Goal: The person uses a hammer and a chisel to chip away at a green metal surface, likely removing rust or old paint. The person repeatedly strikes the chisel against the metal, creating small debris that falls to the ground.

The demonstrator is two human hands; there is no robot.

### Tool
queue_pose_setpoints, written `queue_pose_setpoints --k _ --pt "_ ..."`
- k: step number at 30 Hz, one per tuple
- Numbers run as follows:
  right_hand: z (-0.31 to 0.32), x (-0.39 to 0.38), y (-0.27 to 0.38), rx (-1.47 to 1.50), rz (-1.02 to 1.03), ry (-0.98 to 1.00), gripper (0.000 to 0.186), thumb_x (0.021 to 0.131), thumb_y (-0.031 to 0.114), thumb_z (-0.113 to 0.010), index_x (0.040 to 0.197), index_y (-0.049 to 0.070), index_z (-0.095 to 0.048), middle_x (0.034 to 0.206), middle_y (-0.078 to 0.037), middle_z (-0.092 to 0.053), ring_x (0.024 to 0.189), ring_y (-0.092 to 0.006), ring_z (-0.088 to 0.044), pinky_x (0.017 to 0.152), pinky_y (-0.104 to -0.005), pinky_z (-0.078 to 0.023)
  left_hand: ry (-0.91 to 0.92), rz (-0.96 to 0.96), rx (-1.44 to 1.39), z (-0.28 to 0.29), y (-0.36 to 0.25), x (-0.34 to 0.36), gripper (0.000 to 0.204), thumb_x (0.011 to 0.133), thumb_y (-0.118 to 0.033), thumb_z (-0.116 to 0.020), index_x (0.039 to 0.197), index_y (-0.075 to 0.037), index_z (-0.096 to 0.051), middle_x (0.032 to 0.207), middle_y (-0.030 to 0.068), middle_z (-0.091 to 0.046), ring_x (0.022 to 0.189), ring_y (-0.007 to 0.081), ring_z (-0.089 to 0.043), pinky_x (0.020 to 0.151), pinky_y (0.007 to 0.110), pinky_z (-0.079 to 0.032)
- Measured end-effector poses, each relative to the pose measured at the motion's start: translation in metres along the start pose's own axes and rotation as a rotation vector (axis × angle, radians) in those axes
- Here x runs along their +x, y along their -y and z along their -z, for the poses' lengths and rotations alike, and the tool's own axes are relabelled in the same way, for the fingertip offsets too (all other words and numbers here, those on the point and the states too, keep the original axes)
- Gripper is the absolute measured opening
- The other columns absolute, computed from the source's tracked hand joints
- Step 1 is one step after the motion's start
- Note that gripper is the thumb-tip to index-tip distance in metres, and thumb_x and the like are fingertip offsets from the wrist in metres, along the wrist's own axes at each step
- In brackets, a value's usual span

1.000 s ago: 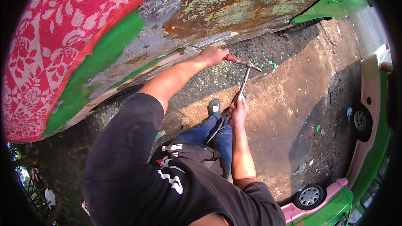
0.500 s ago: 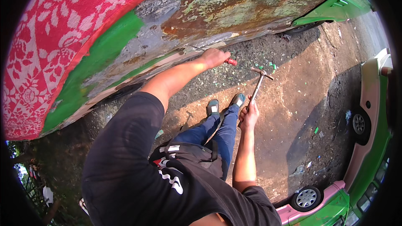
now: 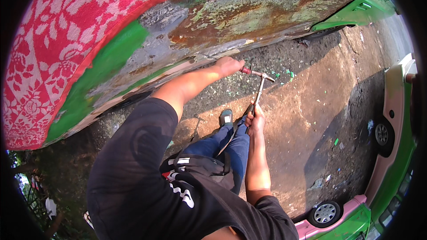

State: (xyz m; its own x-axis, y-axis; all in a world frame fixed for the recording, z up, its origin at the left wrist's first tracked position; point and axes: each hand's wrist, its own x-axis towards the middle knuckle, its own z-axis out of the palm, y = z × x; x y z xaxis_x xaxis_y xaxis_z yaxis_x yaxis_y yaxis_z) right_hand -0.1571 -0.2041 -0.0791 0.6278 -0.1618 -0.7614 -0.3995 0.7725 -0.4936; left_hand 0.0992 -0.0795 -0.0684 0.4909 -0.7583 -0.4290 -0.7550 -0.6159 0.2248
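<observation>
My left hand (image 3: pixel 229 65) is closed around a red-handled screwdriver (image 3: pixel 246 70), held low along the car body. Its thin shaft points left at the lower edge of a scraped, rusty car panel (image 3: pixel 249 11); whether the tip touches the metal I cannot tell. In my right hand (image 3: pixel 255 120), the fingers wrap the lower handle of a hammer (image 3: pixel 259 90). The hammer's head meets the butt of the red handle, or lies very close to it. Grey, brown and green patches show on the panel, with a pinkish strip below.
A red and white floral cloth (image 3: pixel 58 49) covers the car's upper left. Green and pale paint flakes (image 3: pixel 289 74) lie on the dirt ground (image 3: pixel 307 120). To the right stands a green and pink car (image 3: pixel 398 120); another wheel (image 3: pixel 325 212) shows at lower right.
My right hand has swung the hammer left, bringing its head from apart to the screwdriver's butt. My left hand stays nearly in place, still gripping the screwdriver.
</observation>
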Motion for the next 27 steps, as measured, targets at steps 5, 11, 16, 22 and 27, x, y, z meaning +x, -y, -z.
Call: queue_pose_setpoints --k 5,11,16,22,27 --pt "-0.005 0.004 -0.001 0.160 0.009 -0.080 0.034 0.104 0.033 -0.041 0.130 0.015 -0.053 0.056 0.006 -0.035 0.039 -0.0060 -0.029 0.034 -0.0245 -0.026 -0.026 0.032 -0.009 0.008 0.001 0.004 0.016 0.092 -0.015 -0.045 0.106 -0.008 -0.050 0.077 0.0174 -0.066 0.077 0.0379 -0.068 0.065 0.050 -0.051" --pt "-0.027 0.002 -0.007 0.058 -0.050 0.023 0.035 0.103 0.035 -0.045 0.130 0.015 -0.055 0.055 0.005 -0.036 0.040 -0.0067 -0.029 0.036 -0.0239 -0.024 -0.073 0.070 -0.065 0.018 0.001 0.007 0.014 0.091 -0.014 -0.046 0.103 -0.008 -0.048 0.074 0.0172 -0.066 0.076 0.0381 -0.067 0.065 0.050 -0.051" --pt "-0.023 0.005 0.015 0.022 -0.007 0.006 0.038 0.104 0.037 -0.042 0.133 0.015 -0.051 0.056 0.005 -0.033 0.040 -0.0050 -0.026 0.035 -0.0229 -0.023 -0.072 0.052 -0.064 0.021 -0.002 0.004 0.014 0.090 -0.013 -0.047 0.104 -0.009 -0.048 0.074 0.0170 -0.066 0.076 0.0382 -0.067 0.065 0.051 -0.051" --pt "-0.019 0.009 0.028 0.127 0.043 -0.066 0.037 0.103 0.037 -0.044 0.132 0.015 -0.054 0.056 0.005 -0.037 0.040 -0.0055 -0.029 0.035 -0.0231 -0.023 -0.080 0.038 -0.047 0.020 -0.001 0.004 0.014 0.091 -0.014 -0.047 0.104 -0.009 -0.048 0.074 0.0167 -0.066 0.074 0.0369 -0.068 0.063 0.050 -0.051" --pt "-0.028 0.008 0.016 -0.021 -0.007 0.002 0.035 0.104 0.036 -0.044 0.130 0.016 -0.056 0.056 0.005 -0.038 0.039 -0.0061 -0.030 0.035 -0.0234 -0.024 -0.024 0.031 -0.051 0.016 0.000 -0.005 0.013 0.090 -0.015 -0.048 0.103 -0.010 -0.048 0.074 0.0157 -0.066 0.073 0.0372 -0.068 0.062 0.049 -0.051"
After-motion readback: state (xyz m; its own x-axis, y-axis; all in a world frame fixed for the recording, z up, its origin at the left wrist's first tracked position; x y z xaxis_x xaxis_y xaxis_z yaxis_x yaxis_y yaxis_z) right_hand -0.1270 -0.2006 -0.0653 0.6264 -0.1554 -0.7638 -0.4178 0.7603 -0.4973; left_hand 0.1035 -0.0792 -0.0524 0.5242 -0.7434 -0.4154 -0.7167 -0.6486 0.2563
